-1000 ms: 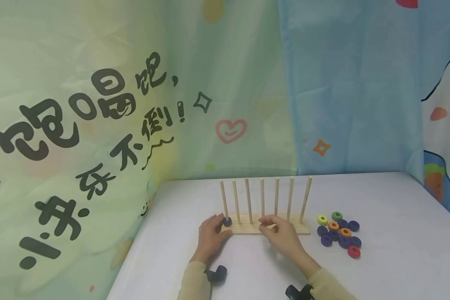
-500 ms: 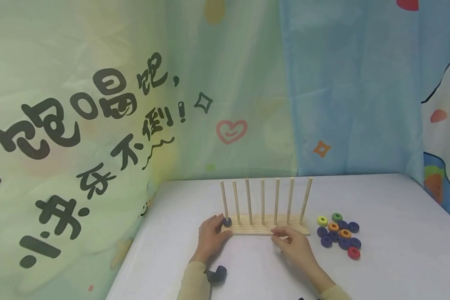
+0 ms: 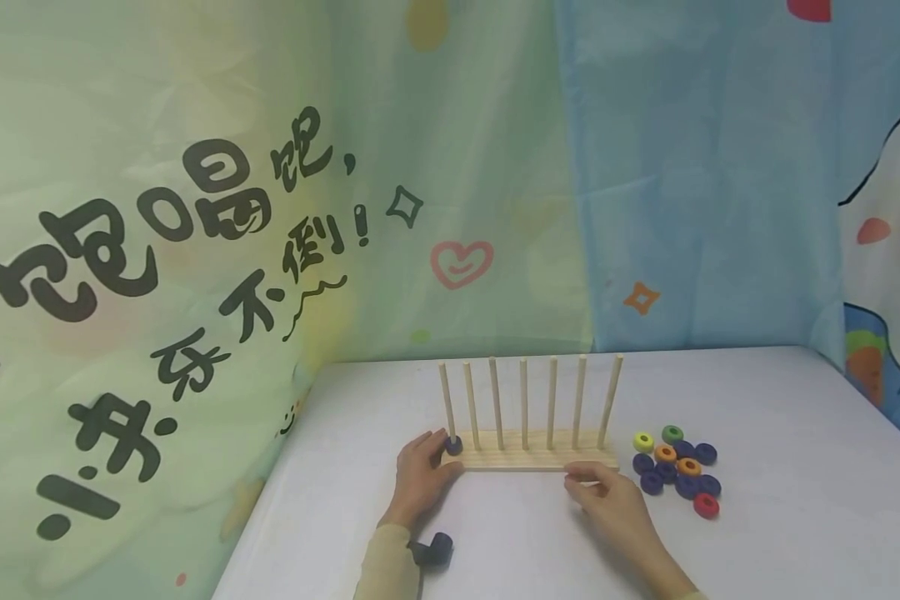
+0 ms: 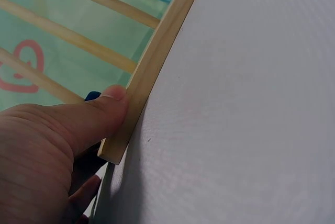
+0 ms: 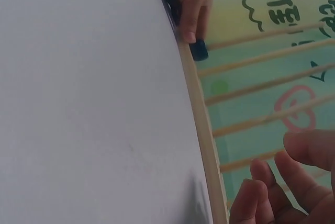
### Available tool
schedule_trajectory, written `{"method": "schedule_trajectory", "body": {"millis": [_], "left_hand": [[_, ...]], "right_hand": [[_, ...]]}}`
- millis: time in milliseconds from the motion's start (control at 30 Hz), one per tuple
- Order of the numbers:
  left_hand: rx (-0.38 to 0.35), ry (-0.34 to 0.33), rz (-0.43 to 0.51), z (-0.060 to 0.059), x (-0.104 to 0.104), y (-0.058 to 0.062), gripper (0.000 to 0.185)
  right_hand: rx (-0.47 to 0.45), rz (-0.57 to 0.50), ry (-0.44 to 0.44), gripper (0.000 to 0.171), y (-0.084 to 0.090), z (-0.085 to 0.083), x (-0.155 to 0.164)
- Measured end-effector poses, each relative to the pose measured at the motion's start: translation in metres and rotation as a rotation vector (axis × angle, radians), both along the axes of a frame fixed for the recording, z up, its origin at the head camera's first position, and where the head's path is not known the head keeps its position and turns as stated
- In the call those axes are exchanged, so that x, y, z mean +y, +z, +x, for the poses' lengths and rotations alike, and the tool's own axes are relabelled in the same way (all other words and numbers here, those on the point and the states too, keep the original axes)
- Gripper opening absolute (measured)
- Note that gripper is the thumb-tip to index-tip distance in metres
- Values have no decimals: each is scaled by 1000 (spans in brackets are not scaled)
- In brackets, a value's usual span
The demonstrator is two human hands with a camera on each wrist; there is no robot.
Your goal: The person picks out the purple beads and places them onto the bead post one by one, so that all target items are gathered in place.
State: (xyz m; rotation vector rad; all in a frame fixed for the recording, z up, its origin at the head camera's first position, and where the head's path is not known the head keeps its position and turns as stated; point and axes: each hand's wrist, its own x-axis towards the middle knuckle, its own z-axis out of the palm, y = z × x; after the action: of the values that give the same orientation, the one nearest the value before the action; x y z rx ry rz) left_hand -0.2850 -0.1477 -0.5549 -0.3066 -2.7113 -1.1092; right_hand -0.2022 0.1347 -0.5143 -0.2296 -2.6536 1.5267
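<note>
Rack (image 3: 528,459): wooden base with seven upright pegs, sits mid-bench (image 3: 780,417), long side facing the person. One dark blue ring (image 3: 453,446) threaded on leftmost peg (image 3: 447,400), resting on base.

Left hand (image 3: 420,473): at left end of rack, thumb (image 4: 107,111) pressed flat against front edge of base, fingers round the end beside the blue ring. Grip = bracing the rack end, thumb straight; cannot tell how far the other fingers curl behind it.

Right hand (image 3: 607,500): on bench just in front of right end of rack, fingertips (image 5: 261,174) near base edge. Contact with base not clear from head view; right wrist view shows fingers loosely bent close to the wood, nothing held. Grip = released, empty.

Loose rings (image 3: 675,468): cluster flat on bench just right of rack, near right hand but apart from it. Mostly dark blue, plus two orange, one yellow (image 3: 643,441), one green (image 3: 672,433), one red (image 3: 707,505) at near edge of cluster.

Backdrop: printed cloth (image 3: 195,208) behind and left of bench, black characters, pink heart; blue panel to the right.
</note>
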Motion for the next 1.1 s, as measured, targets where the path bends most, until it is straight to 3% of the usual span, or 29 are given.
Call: {"method": "schedule_trajectory", "body": {"millis": [400,633,800,1100], "left_hand": [[0,-3,13,0,1,-3,60],[-3,2,5,1,0,-7,60],[24,-8,11,2,-1,-4,58],[0,7,-7,0,-1,-1,58]], "right_hand": [[-24,20,-41,30,-6,14,22],[65,120,-62,22,-12,15,29],[99,161,-113,23,-8,16,39],[243,275,-199,24,-9,13,64]]}}
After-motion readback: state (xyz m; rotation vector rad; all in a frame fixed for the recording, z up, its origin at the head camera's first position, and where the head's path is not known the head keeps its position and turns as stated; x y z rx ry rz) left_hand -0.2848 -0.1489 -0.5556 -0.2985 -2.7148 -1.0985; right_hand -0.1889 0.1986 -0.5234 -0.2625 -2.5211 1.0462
